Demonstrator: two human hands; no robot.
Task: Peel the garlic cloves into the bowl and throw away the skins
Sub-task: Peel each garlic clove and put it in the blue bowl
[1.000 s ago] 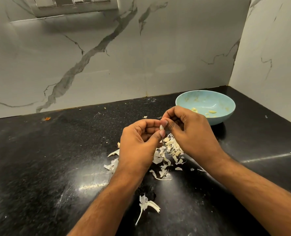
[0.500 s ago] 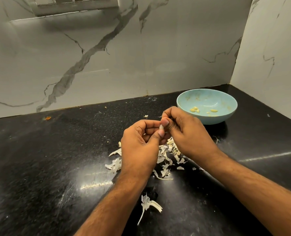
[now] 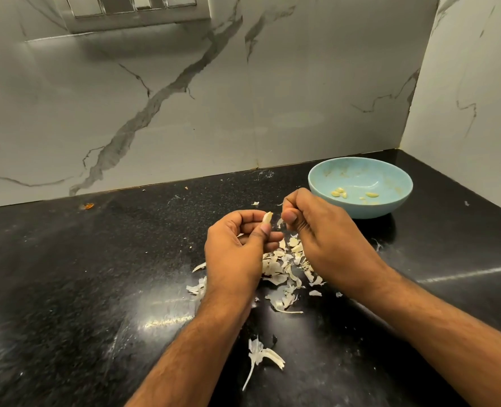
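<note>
Mid-peel: left hand point(image 3: 237, 248) pinching small pale garlic clove point(image 3: 267, 217); right hand point(image 3: 316, 230) beside it, curled, contents unclear. Next: strip remaining skin, drop into round light-blue bowl point(image 3: 390, 207) beyond right hand.

Both my forearms come in from the bottom edge, bare, angled toward the middle. My left hand point(image 3: 234, 248) is palm-up-ish, fingers curled, thumb tip pressed against the index finger, pinching a garlic clove point(image 3: 267, 217). My right hand point(image 3: 322, 230) sits just beside it, a small gap between them, back of hand up, fingers curled in, thumb against index; whether it holds a bit of skin I can't tell.
</note>
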